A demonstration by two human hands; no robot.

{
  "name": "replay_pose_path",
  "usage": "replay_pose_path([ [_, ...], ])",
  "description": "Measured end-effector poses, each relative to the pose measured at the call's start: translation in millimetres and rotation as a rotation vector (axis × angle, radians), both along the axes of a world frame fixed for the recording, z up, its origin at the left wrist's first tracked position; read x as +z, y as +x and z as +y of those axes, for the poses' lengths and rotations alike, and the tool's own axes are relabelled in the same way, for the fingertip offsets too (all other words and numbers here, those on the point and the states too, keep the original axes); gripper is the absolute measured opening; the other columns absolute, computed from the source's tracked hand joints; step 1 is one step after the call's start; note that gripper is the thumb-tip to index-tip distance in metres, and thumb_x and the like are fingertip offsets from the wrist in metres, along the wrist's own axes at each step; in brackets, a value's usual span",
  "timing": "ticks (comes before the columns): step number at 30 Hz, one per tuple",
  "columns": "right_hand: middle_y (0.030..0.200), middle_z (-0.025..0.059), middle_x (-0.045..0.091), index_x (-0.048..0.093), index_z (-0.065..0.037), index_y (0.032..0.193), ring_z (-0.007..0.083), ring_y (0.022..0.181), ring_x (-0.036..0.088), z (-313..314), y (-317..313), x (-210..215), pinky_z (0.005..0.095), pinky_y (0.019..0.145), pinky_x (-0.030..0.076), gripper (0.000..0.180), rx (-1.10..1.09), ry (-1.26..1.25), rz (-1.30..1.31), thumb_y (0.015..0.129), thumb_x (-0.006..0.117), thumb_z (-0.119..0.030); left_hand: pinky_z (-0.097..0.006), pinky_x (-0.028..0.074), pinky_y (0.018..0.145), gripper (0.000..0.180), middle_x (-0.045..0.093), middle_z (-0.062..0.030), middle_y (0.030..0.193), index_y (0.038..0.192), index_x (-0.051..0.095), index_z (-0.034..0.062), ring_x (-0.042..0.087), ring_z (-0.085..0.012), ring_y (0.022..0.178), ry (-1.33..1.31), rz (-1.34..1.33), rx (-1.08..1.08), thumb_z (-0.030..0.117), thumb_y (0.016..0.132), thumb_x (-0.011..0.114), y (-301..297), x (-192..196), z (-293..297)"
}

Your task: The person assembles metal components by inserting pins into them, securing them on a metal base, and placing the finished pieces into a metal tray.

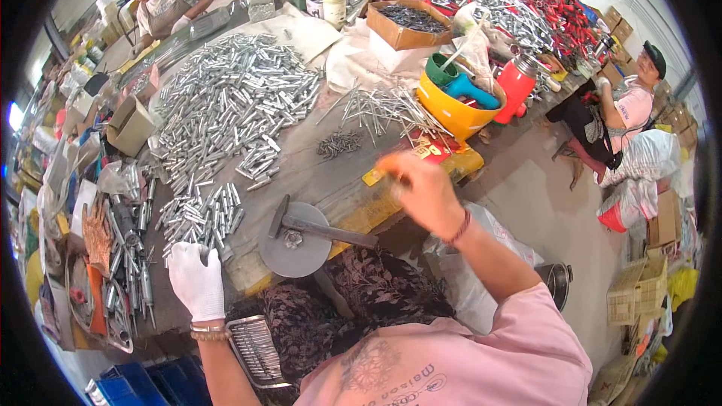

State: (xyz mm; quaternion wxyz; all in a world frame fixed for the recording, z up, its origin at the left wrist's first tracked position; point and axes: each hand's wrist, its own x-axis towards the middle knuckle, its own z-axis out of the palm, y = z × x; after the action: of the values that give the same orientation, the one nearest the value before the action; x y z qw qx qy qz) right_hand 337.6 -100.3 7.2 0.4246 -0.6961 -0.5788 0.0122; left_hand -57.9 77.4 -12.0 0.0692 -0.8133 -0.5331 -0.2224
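My left hand (195, 284), in a white glove, is at the near edge of a heap of silvery metal tubes (233, 98). Its fingers are curled and their tips hidden, so what they hold is unclear. My bare right hand (423, 189) hovers over the table's yellow front edge, near a red and yellow packet (430, 149); motion smears its fingers. Between the hands, a hammer (331, 231) rests across a round grey plate (304, 259), beside a small metal piece (292, 239). Small dark pins (340, 144) and thin metal rods (380, 113) lie beyond.
A yellow bucket (451, 109) and a red flask (516, 84) stand at the table's right side. Metal tools (143, 256) crowd the left edge. A slatted metal tray (257, 349) is by my lap. Two people (169, 1) (630, 109) sit farther off.
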Motion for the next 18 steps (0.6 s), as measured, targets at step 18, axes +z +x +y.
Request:
replay_pose_path([
  [18,0.111,0.0141,0.076,0.078,-0.010,0.113,0.0357,0.105,0.074,40.4,-34.5,8.2,0.0453,0.094,0.060,0.027,0.155,-0.066,0.113,0.087,0.071,-0.011,-0.019,0.042,0.056,0.036,0.061,0.0009,0.099,0.143,0.056,0.0054,0.051,-0.0039,0.069,-0.960,-1.665,-0.254,0.004,0.107,0.059,26.5,22.8,-67.4],
])
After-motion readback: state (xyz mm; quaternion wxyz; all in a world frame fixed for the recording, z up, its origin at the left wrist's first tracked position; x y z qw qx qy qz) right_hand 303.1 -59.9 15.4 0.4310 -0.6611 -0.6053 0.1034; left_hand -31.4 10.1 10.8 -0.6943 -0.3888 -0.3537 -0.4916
